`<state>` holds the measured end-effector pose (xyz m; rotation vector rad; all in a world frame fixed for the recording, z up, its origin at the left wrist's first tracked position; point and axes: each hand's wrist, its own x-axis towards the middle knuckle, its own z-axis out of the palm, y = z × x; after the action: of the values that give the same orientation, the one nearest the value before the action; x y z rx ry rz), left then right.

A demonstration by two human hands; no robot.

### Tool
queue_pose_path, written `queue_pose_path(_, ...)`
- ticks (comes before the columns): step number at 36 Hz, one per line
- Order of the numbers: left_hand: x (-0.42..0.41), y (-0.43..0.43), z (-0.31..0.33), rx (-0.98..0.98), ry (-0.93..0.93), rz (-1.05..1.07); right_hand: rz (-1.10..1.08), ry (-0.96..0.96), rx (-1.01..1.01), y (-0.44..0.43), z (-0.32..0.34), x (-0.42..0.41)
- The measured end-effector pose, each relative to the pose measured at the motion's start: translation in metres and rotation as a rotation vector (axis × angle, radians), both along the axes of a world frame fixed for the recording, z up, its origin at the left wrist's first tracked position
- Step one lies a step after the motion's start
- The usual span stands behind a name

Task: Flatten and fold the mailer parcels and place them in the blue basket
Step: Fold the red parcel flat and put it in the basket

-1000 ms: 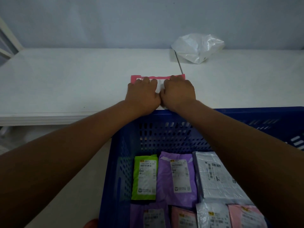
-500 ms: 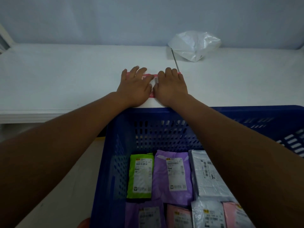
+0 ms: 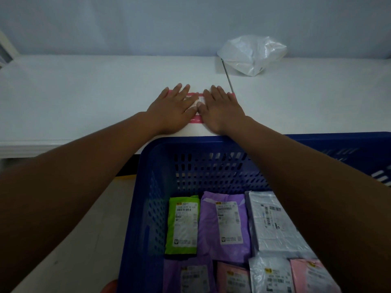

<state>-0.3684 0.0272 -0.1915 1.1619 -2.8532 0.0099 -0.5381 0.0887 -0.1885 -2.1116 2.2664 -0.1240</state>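
Observation:
A pink mailer parcel (image 3: pixel 197 119) with a white label lies flat on the white table (image 3: pixel 84 98), mostly hidden under my hands. My left hand (image 3: pixel 172 109) presses its left half with straight, spread fingers. My right hand (image 3: pixel 222 108) presses its right half the same way. The blue basket (image 3: pixel 152 187) stands just in front of the table, below my forearms. Inside it lie folded mailers: a green one (image 3: pixel 183 225), a purple one (image 3: pixel 226 225), a grey one (image 3: pixel 273 225) and several more in the near row.
A crumpled white plastic bag (image 3: pixel 251 53) sits at the back of the table by the wall. A thin dark seam (image 3: pixel 227 75) runs across the tabletop from the bag toward my right hand. The table's front edge (image 3: pixel 31 149) runs at left.
My hands went from curled on the pink mailer to flat with fingers stretched forward over it, and have spread slightly apart.

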Motion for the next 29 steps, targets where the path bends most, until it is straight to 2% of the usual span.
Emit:
queue_pose_path(3,0.002,0.0,-0.001,-0.05,0.03,0.033,0.025,0.018,0.064,-0.003,0.003,-0.001)
queue_pose_path(8,0.002,0.001,-0.001,-0.063,0.049,0.061,-0.052,0.124,-0.147,0.005,-0.002,0.002)
queue_pose_path(10,0.004,-0.001,-0.001,-0.063,0.054,0.09,-0.09,0.142,-0.167,0.006,-0.002,0.002)
queue_pose_path(16,0.003,0.0,0.0,0.055,0.033,0.089,-0.039,0.025,-0.055,0.001,-0.003,0.0)
queue_pose_path(23,0.003,-0.002,0.003,0.09,0.025,0.093,-0.004,-0.013,0.041,-0.004,0.001,-0.006)
queue_pose_path(26,0.001,-0.003,0.001,0.067,0.028,0.092,-0.014,-0.023,0.007,-0.002,0.0,-0.006)
queue_pose_path(29,0.003,-0.002,-0.001,-0.033,0.019,0.097,-0.029,-0.006,-0.057,0.0,-0.003,-0.003)
